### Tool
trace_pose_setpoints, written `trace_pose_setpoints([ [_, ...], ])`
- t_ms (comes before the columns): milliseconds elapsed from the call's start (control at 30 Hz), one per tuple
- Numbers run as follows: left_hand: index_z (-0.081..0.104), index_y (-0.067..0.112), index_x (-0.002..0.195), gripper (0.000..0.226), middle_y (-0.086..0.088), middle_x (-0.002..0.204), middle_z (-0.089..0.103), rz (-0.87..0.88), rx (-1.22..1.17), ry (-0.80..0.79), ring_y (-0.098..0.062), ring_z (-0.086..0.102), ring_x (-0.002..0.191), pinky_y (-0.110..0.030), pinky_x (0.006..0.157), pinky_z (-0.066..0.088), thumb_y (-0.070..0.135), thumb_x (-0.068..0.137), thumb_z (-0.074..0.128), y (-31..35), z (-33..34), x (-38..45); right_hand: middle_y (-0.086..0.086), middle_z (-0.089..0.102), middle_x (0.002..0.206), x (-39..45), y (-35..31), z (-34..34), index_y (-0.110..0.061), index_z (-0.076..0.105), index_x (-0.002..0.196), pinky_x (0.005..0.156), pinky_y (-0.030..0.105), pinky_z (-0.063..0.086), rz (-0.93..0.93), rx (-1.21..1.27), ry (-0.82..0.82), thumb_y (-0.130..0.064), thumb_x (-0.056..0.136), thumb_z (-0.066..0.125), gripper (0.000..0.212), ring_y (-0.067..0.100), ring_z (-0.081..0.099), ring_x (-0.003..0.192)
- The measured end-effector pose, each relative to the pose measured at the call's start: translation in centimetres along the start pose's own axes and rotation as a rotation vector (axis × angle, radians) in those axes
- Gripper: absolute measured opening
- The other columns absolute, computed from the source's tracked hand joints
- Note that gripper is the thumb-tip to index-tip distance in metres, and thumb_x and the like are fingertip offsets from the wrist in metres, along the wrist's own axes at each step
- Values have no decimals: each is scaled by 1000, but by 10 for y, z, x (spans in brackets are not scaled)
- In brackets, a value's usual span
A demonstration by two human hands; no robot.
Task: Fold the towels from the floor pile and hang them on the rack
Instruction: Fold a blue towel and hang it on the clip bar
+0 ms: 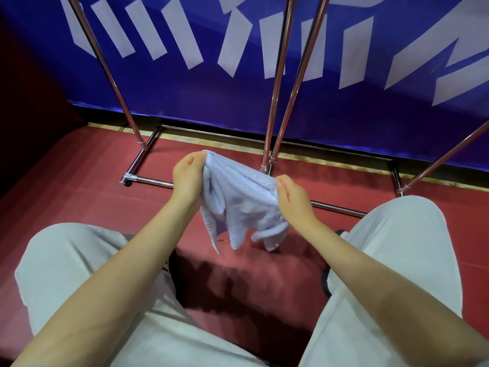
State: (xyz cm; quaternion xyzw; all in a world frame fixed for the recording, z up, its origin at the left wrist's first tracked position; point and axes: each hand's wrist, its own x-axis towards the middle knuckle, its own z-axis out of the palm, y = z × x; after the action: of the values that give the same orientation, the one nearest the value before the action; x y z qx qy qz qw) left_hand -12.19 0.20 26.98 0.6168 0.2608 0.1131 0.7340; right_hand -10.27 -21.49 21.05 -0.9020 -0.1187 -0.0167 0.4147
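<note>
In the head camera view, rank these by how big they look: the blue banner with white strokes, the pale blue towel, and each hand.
1. Blue banner with white strokes
2. Pale blue towel
3. Left hand and right hand: alike, no ranking.

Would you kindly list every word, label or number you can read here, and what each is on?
None can be read.
Banner: big white strokes, cut off at the top, not legible as words.
Towel, rack: no label or print visible.
</note>
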Motion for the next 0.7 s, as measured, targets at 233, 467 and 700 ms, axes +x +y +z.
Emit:
trace_pose_setpoints([
  [233,61,16,67,22,3,60,56,-209,-17,81,-13,50,56,-16,48,42,5,83,51,-9,-1,12,-13,64,91,-5,-11,-1,-12,70,95,78,9,40,-140,128,44,-13,95,54,16,0,56,87],
  [467,55,18,65,24,1,62,49,-113,133,-46,-15,44,59,-27,59,39,7,86,51,-23,9,8,-4,48,71,7,-4,-2,-11,53,71,65,19,36,238,386,142,-2,95,43,28,7,43,70],
  [700,42,18,62,37,6,55,46,-52,74,-99,-10,43,55,-26,56,38,15,99,44,-19,7,19,-6,40,58,5,-2,-6,-24,40,62,58,21,32,91,172,-15,-28,94,55,36,4,34,57],
])
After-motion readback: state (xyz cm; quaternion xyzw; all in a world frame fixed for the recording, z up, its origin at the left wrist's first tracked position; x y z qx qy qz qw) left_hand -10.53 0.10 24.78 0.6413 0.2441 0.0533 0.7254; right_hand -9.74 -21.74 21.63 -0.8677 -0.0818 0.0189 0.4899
